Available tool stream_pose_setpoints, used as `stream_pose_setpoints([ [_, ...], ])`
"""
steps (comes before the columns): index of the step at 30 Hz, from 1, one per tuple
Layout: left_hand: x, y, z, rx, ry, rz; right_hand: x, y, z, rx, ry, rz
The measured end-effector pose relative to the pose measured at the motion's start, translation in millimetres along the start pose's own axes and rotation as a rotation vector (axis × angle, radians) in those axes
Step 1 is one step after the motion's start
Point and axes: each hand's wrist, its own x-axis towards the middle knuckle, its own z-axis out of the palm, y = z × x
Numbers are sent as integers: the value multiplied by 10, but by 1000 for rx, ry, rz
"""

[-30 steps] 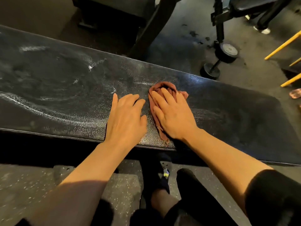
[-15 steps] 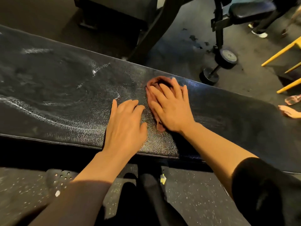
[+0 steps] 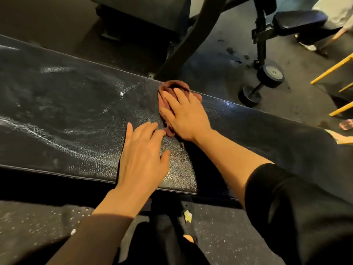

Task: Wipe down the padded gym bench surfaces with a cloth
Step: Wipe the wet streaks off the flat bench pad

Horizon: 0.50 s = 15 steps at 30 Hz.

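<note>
Cloth point(image 3: 172, 88) lies under flat right hand point(image 3: 186, 113) on bench point(image 3: 57, 111); left hand point(image 3: 142, 159) flat

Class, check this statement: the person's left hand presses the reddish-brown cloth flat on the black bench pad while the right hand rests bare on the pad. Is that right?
Not quite. The head view shows the right hand pressing the reddish-brown cloth flat on the black bench pad, while the left hand rests bare on the pad.

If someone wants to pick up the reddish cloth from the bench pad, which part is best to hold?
Probably the bunched folds at the far edge of the cloth, pinched from above. They stand raised and uncovered beyond the right hand, which presses the rest flat against the bench pad.
</note>
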Motion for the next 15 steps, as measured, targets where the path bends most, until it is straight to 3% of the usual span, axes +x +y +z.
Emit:
stream_pose_setpoints([
  [4, -35, -57, -30, -2, -6, -3, -143, 714, -38, -89, -27, 241],
  [7, -61, -121, -74, 12, -7, -20, 38, 613, 22, -126, -73, 404],
  [10, -82, -172, -93, 32, -11, -34, 424, 78, 121, -129, -119, 278],
  [15, -57, -234, -142, 43, 5, -93, 701, -930, 102, -11, -38, 78],
])
